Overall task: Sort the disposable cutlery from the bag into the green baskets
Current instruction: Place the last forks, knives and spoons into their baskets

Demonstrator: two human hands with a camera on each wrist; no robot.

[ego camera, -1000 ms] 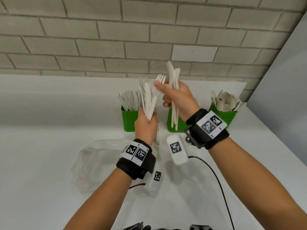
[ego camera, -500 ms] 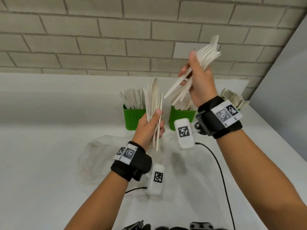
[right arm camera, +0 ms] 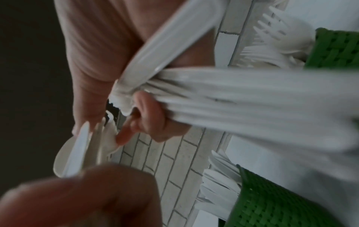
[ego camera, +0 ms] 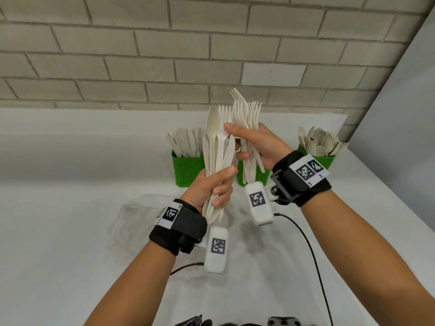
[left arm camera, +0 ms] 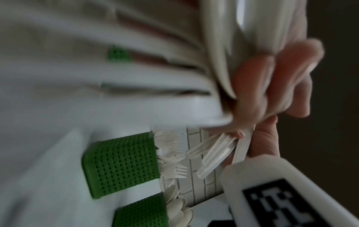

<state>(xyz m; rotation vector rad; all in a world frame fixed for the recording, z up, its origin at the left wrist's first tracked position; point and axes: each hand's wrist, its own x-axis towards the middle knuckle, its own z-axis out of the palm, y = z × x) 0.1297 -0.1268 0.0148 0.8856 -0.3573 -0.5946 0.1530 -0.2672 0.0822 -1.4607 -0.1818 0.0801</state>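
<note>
Left hand (ego camera: 211, 187) gripping mixed bundle (ego camera: 216, 147) upright above desk (ego camera: 70, 208): spoon, forks, knives, fingers curled round handles. Right hand (ego camera: 256, 144) clamped on forks (ego camera: 247, 114), tines up; its forefinger and thumb also pinching top of left bundle. Hands touching, raised in front of baskets. Left basket (ego camera: 186, 169) holds knives, middle basket (ego camera: 261, 177) mostly hidden behind right hand, right basket (ego camera: 326, 161) holds spoons. Clear bag (ego camera: 131, 222) lying on desk under left wrist.
</note>
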